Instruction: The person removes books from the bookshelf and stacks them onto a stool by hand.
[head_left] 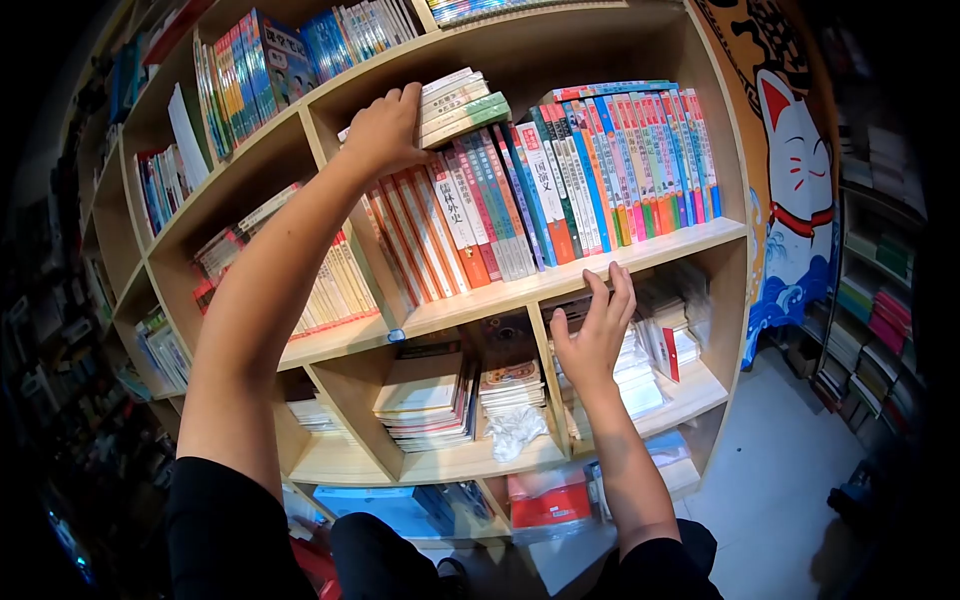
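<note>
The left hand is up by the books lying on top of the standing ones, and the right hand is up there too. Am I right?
Not quite: the head view shows the right hand lower down, by the shelf's front edge. The left hand is indeed by the books lying on top.

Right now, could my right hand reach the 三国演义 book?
Likely yes: the right hand is at the shelf edge below, and nothing blocks the 三国演义 book.
</note>
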